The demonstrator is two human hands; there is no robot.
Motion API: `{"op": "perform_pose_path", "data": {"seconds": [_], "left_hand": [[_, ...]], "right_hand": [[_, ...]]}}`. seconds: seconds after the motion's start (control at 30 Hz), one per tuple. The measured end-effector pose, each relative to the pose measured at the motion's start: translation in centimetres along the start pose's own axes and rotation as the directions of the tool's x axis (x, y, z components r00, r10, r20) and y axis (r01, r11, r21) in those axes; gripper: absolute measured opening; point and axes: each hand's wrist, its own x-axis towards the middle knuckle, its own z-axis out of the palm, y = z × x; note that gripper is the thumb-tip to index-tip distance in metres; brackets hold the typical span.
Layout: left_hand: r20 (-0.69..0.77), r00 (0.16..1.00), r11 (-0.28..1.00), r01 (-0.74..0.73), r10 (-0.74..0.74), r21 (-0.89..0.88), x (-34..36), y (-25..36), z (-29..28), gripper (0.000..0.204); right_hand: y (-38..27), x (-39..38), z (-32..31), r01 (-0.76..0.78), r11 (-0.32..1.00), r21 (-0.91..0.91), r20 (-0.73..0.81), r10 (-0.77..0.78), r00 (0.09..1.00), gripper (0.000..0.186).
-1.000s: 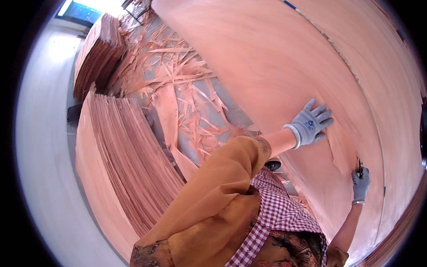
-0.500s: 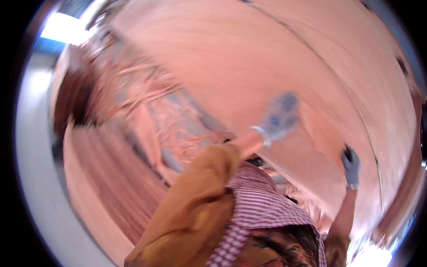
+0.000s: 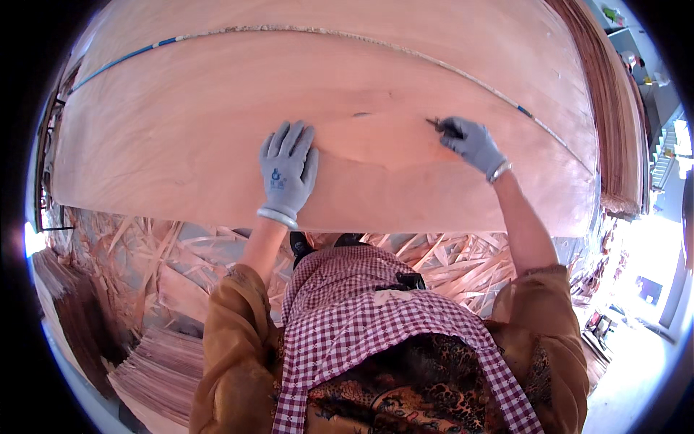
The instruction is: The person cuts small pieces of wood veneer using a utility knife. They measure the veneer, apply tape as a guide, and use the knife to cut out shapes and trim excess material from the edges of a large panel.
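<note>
A broad sheet of pinkish wood veneer (image 3: 217,101) lies in front of me, with a short dark slit (image 3: 361,114) in its middle. My left hand (image 3: 286,172), in a grey glove, rests flat on the sheet left of that slit, fingers stretched out and nothing in them. To the right of the slit, my right hand (image 3: 470,145), gloved too, is closed around a small dark pointed tool (image 3: 434,124). Its tip is just over or on the veneer; the grip hides the rest, and its exact kind cannot be made out.
A thin blue-and-white rod or cord (image 3: 303,30) curves across the sheet beyond my hands. Veneer scraps (image 3: 463,269) litter the floor below the near edge. Stacks of veneer stand at the lower left (image 3: 163,369) and at the right (image 3: 614,108).
The view has swung from a tilted, blurred angle to a level one facing the sheet. My left hand now lies still and flat on the veneer; my right hand has come forward over it.
</note>
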Motion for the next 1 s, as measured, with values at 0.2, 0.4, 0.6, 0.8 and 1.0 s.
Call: {"op": "perform_pose_path", "data": {"seconds": [0.2, 0.4, 0.6, 0.8, 1.0], "left_hand": [[0.081, 0.993, 0.994, 0.077, -0.082, 0.074, 1.0, -2.1, 0.3, 0.032], [0.08, 0.996, 0.997, 0.037, -0.043, 0.065, 1.7, -1.9, 1.2, 0.03], [0.14, 0.99, 0.986, -0.051, 0.029, 0.16, 2.2, -0.4, 1.7, 0.035], [0.074, 0.997, 0.997, 0.026, -0.032, 0.079, 0.0, -0.5, -0.8, 0.044], [0.171, 0.937, 0.933, 0.256, -0.303, 0.251, -6.4, 1.7, -4.8, 0.06]], "right_hand": [[-3.0, 4.9, -5.0, -0.288, 0.709, 0.643, 0.336, 0.077, 0.939, 0.025], [-2.2, 5.8, -6.7, -0.31, 0.812, 0.495, 0.363, 0.131, 0.923, 0.024], [1.7, 4.1, -3.3, -0.2, 0.957, 0.209, 0.261, 0.142, 0.955, 0.019], [2.6, 3.5, -0.3, -0.014, 0.976, 0.22, 0.14, -0.017, 0.99, 0.039], [1.2, -2.1, -3.1, -0.366, 0.637, 0.679, 0.27, 0.248, 0.93, 0.026]]}}
